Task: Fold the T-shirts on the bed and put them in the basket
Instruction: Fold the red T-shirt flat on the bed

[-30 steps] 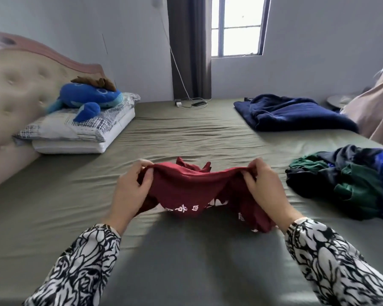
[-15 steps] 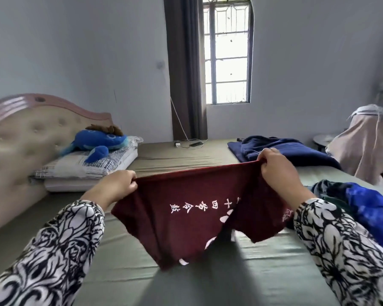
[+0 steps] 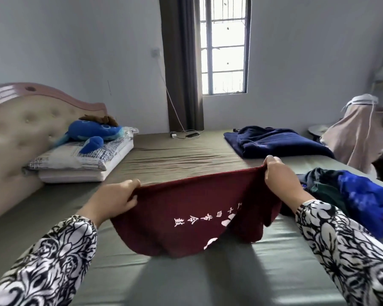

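Hands: my left hand [image 3: 114, 198] and right hand [image 3: 281, 178] each grip the maroon T-shirt [image 3: 192, 214].
Surface: olive bed [image 3: 175, 157], pillows [image 3: 84, 163].
Room: barred window [image 3: 224, 45], dark curtain [image 3: 181, 62].

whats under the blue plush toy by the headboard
The blue plush toy lies on a checked pillow, which sits on a white pillow on the bed. Whatever is beneath those pillows is hidden.
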